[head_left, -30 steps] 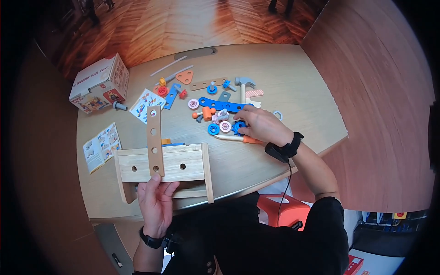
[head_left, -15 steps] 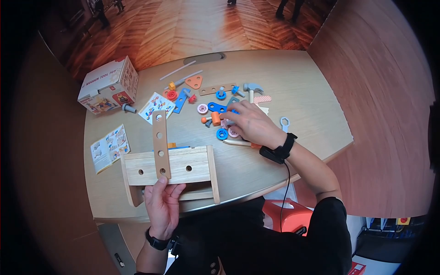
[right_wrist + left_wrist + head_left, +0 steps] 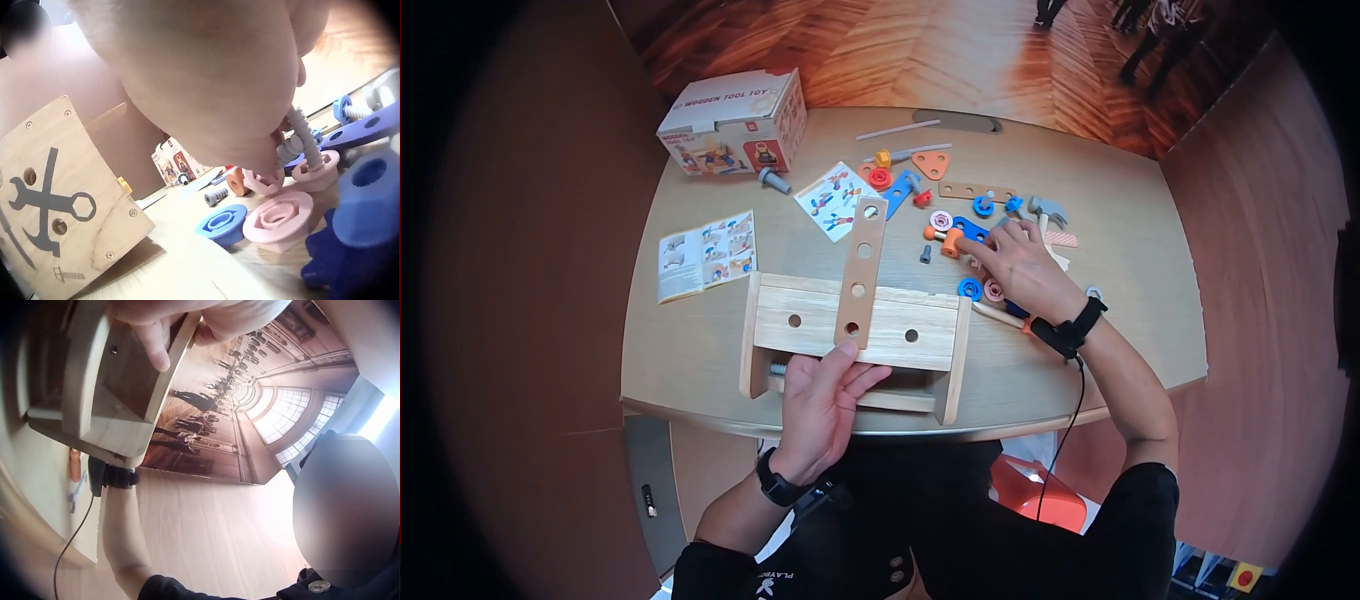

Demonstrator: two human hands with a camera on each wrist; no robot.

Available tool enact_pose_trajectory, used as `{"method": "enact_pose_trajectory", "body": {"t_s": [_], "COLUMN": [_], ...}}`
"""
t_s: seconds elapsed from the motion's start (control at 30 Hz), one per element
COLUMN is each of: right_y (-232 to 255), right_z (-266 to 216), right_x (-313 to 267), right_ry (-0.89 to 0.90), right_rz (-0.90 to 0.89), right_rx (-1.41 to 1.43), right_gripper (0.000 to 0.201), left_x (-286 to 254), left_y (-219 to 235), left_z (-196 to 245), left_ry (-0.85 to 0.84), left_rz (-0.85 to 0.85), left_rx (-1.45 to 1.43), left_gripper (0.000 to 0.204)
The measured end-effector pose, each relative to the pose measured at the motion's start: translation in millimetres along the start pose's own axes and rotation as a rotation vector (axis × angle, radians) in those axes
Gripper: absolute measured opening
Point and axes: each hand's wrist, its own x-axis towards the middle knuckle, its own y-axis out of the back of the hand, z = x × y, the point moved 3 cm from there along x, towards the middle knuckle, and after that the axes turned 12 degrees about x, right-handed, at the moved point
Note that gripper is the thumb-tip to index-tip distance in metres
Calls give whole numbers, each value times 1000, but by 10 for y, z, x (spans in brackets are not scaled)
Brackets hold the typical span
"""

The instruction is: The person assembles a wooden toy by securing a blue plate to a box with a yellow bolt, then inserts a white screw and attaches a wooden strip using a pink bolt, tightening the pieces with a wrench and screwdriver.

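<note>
My left hand (image 3: 825,408) holds a tan wooden strip with holes (image 3: 861,265) against the front panel of a wooden toolbox (image 3: 937,322). The thumb presses the strip's lower end, while the other fingers reach under the panel. My right hand (image 3: 1032,272) is low over a cluster of toy parts, fingers bent downward. In the right wrist view, its fingertips are right at a grey bolt (image 3: 289,150) and a pink nut beneath; I cannot tell whether they grip either. Close by are another pink nut (image 3: 278,217), a blue nut (image 3: 221,223) and an orange cylinder (image 3: 950,243).
A printed toy box (image 3: 735,122) stands at the back left, with instruction sheets (image 3: 708,255) in front. Farther back lie an orange triangle (image 3: 931,166), a blue strip (image 3: 900,195) and a tan strip (image 3: 977,191). A toy hammer (image 3: 1048,210) is beyond the right hand.
My right hand has moved left across the parts, from the blue gear to the pink nuts and orange cylinder. The left hand keeps its hold on the strip. The head view has turned left.
</note>
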Motion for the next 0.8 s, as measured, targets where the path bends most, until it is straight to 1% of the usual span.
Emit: {"method": "enact_pose_trajectory", "body": {"t_s": [0.03,0.1,0.13,0.2,0.33,0.37,0.43,0.47,0.53,0.57,0.63,0.67,0.73,0.77,0.8], "right_y": [-4,6,13,14,1,14,34,36,67,99,254,372,707,770,826], "right_z": [-2,33,49,60,60,70,72,74,96,82,28,-102,-443,-575,-737], "right_x": [8,-15,-24,-11,0,1,7,10,8,19,58,88,92,114,136], "right_ry": [6,-9,-13,-12,-71,-74,-43,-41,-86,-82,-51,-38,-62,-53,71], "right_rz": [-5,28,17,-4,-95,-95,-38,-37,36,34,226,219,326,318,351], "right_rx": [-3,78,68,163,155,149,196,196,291,293,484,492,692,702,723], "right_gripper": [29,29,29,26,21,21,21,21,18,18,16,16,19,19,20], "left_x": [-1,1,-1,-4,-10,-7,-9,-9,-10,-9,-5,-2,9,11,16], "left_y": [3,-6,-8,18,6,-3,0,3,7,6,-6,3,-8,0,0], "left_z": [4,2,-13,-32,-20,-20,-15,-16,-25,-25,-18,-8,-3,-3,-11], "left_ry": [-2,5,11,-3,9,8,10,8,4,2,-1,-8,18,15,12], "left_rz": [3,-3,-8,28,58,52,72,73,62,66,42,57,2,16,8], "left_rx": [-7,-3,-16,-9,-3,-7,17,18,-1,-2,-3,-5,12,11,13], "left_gripper": [29,28,28,27,27,27,24,24,26,26,28,28,30,30,30]}}
